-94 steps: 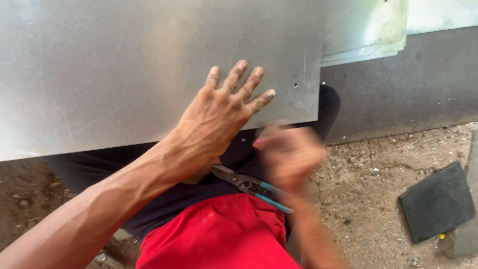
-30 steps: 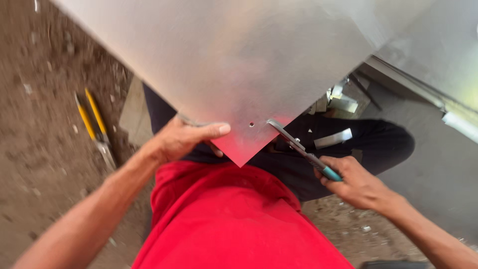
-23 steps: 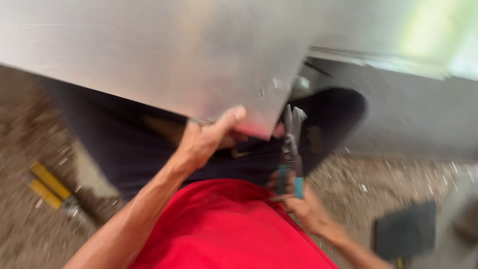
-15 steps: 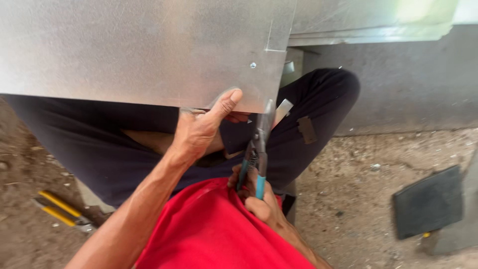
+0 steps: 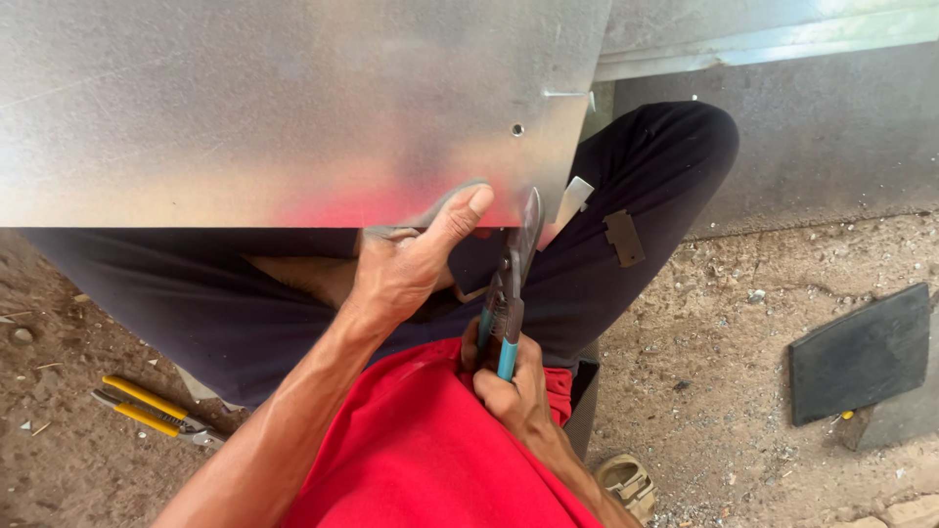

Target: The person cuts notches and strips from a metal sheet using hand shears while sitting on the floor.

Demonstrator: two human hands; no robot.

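Fingers, left: thumb (image 5: 468,208) lies flat on top of the metal sheet (image 5: 293,108), and the other fingers go under its near edge, so the left hand (image 5: 406,269) pinches the edge and keeps it from shaking.
Fingers, right: closed around the blue handles of the snips (image 5: 509,293); the right hand (image 5: 514,391) sits low, close to the red shirt (image 5: 430,450), so the tool points away from the body.
Snips: blades are at the near edge of the sheet, just beside the left thumb; I cannot tell if they already bite into the metal.
Sheet: it rests across the legs in dark trousers (image 5: 626,225), which serve as a support; it covers most of the upper view, with a small hole (image 5: 516,129) near its right corner.
Grip place: I think the left hand holds so near to the blades because thin metal bends there.
Around: yellow-handled snips (image 5: 152,411) lie on the dirt at the left, well apart; a dark flat slab (image 5: 861,352) lies at the right.
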